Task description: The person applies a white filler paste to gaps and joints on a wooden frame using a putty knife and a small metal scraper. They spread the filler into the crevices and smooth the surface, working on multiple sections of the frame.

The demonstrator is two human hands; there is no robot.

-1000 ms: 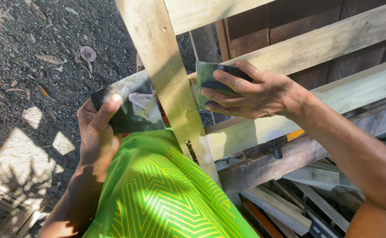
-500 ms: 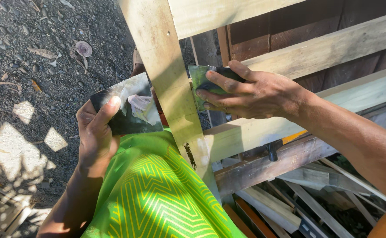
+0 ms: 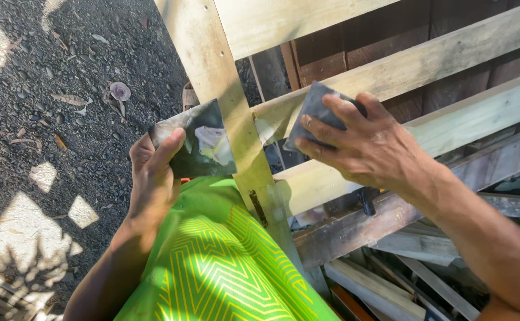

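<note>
Dark gravel (image 3: 64, 77) is covering the left half of the frame, with dry leaves (image 3: 70, 100) lying scattered across the upper left. Bright sun patches (image 3: 25, 232) are falling on the ground at the lower left, broken by thin plant shadows. A dark wooden wall (image 3: 355, 50) is standing at the upper centre and upper right, mostly shaded. Loose planks (image 3: 391, 285) are lying piled at the lower right, some pale, some weathered grey, one showing orange. Sunlight is coming in strong and low, leaving the pile's inner gaps dark while the top right is catching light.
</note>
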